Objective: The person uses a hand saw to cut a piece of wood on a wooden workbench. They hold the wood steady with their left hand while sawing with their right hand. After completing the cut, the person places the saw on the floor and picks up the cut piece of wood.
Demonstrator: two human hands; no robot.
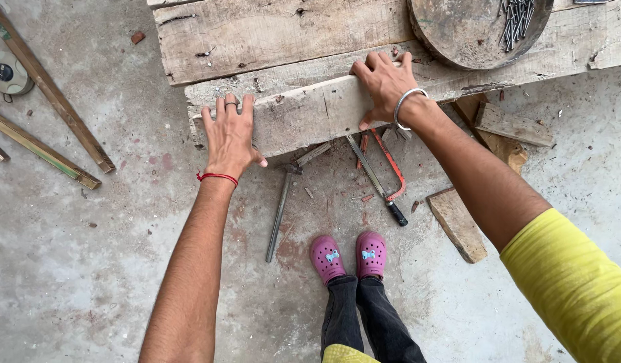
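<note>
both hands, left hand (pixel 229 134) and right hand (pixel 385 84), are pressing flat and spread on the plank (pixel 310 111), risking splinters or it tipping onto the hacksaw (pixel 384 175).

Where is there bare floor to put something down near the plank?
Bare concrete lies left of the left hand, below the wood strips. Another patch is right of the pink shoes. It is crowded under the plank: hammer, hacksaw, wood offcuts.

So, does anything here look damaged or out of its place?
Yes. The plank under both hands, left and right, is chipped and cracked. A hacksaw and a hammer lie loose on the floor by the feet.
</note>
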